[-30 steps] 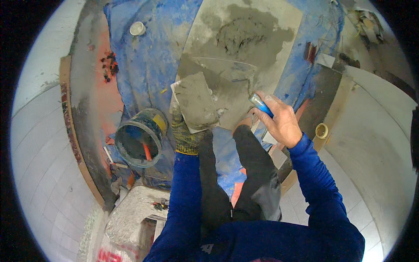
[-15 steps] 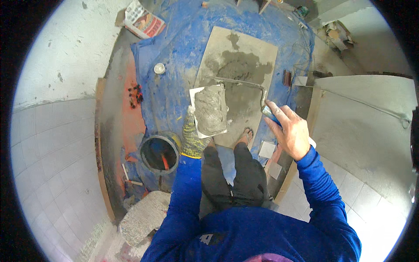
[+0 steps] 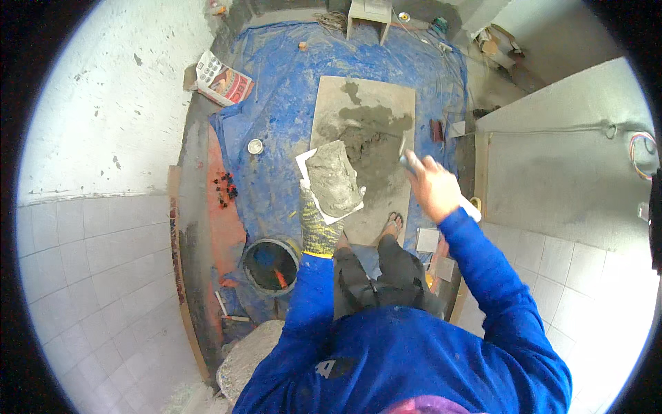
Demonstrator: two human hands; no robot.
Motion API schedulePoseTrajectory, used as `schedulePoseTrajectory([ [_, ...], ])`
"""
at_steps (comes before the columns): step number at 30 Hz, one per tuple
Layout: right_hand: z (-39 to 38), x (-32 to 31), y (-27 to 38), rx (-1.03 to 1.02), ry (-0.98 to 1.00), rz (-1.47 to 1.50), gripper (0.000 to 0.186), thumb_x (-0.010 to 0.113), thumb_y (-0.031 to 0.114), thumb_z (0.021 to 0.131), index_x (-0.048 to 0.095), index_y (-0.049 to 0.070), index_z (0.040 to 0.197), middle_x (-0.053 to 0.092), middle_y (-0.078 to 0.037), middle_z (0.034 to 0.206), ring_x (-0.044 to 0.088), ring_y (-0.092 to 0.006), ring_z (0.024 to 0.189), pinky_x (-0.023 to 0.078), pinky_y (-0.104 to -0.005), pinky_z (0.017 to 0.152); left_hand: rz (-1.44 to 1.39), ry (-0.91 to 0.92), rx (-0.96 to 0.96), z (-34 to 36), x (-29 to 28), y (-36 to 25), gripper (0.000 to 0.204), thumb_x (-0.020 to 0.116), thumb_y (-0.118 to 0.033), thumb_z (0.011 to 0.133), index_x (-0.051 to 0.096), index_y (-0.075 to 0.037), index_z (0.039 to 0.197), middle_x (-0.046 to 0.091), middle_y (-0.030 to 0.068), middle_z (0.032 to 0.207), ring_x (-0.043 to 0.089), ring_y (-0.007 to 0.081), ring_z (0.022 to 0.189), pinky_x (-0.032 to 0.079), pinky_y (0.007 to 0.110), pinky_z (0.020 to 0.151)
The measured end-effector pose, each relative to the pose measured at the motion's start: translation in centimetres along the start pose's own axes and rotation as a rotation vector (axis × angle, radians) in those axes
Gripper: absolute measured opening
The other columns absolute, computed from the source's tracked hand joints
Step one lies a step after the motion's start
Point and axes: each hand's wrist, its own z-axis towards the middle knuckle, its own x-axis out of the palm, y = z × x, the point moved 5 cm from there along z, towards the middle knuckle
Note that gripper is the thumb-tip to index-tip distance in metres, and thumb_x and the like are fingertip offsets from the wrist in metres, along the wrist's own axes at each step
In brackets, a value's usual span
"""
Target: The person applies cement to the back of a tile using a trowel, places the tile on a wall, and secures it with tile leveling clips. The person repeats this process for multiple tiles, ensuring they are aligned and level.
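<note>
Clasping white tile (image 3: 304, 163) at its seven o'clock edge with gloved left hand (image 3: 314, 217), presumably to carry heaped mortar (image 3: 332, 178) level; gripping trowel (image 3: 409, 163) at tile's three o'clock with bare right hand (image 3: 437, 191).

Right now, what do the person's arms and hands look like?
The left sleeve and right sleeve are long and bright blue. The left hand wears a speckled yellow-and-dark glove with a yellow cuff. The right hand is bare.
</note>
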Motion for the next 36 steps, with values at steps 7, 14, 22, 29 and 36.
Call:
schedulePoseTrajectory([
  [7, 1.0, 0.7, -4.6, 0.048, -0.028, 0.305, 0.046, 0.066, 0.031, 0.098, 0.059, 0.015, 0.141, 0.067, -0.016, 0.099, 0.069, -0.0379, 0.088, 0.056, -0.0460, 0.077, -0.039, 0.012, -0.048, -0.8, 2.0, 0.5, 0.082, 0.065, -0.058, 0.095, 0.038, -0.014, 0.157, 0.047, 0.0168, 0.155, 0.052, 0.0440, 0.134, 0.043, 0.074, 0.106],
  [14, -1.0, -2.9, -2.5, -0.044, 0.006, 0.845, 0.046, 0.074, 0.020, 0.095, 0.063, -0.003, 0.133, 0.072, -0.020, 0.106, 0.069, -0.0215, 0.099, 0.053, -0.0373, 0.088, -0.114, 0.128, -0.149, -0.8, 3.9, 0.3, 0.080, 0.054, -0.060, 0.100, 0.034, -0.009, 0.159, 0.046, 0.0207, 0.155, 0.050, 0.0444, 0.136, 0.042, 0.074, 0.107],
  [22, -0.2, -6.4, -0.9, -0.186, 0.017, 0.695, 0.045, 0.072, 0.022, 0.096, 0.062, 0.000, 0.134, 0.071, -0.021, 0.107, 0.070, -0.0350, 0.098, 0.054, -0.0378, 0.087, -0.016, 0.112, -0.230, -0.7, 5.3, 0.3, 0.080, 0.052, -0.060, 0.100, 0.034, -0.010, 0.159, 0.043, 0.0226, 0.156, 0.047, 0.0461, 0.139, 0.038, 0.076, 0.109],
  [29, -1.9, -5.8, 0.0, -0.171, 0.021, 0.668, 0.045, 0.071, 0.024, 0.097, 0.062, 0.001, 0.135, 0.071, -0.021, 0.107, 0.071, -0.0350, 0.099, 0.054, -0.0389, 0.087, -0.028, 0.110, -0.244, -0.4, 6.1, 0.0, 0.078, 0.052, -0.062, 0.099, 0.037, -0.014, 0.158, 0.044, 0.0188, 0.157, 0.046, 0.0457, 0.139, 0.036, 0.076, 0.109],
  [36, -4.2, -4.4, -0.2, -0.213, -0.052, 0.786, 0.045, 0.070, 0.027, 0.097, 0.062, 0.006, 0.136, 0.071, -0.019, 0.101, 0.069, -0.0390, 0.090, 0.055, -0.0420, 0.079, 0.009, 0.072, -0.262, -0.3, 6.7, -0.4, 0.074, 0.054, -0.060, 0.099, 0.042, -0.013, 0.154, 0.047, 0.0192, 0.155, 0.048, 0.0454, 0.137, 0.036, 0.076, 0.109],
])
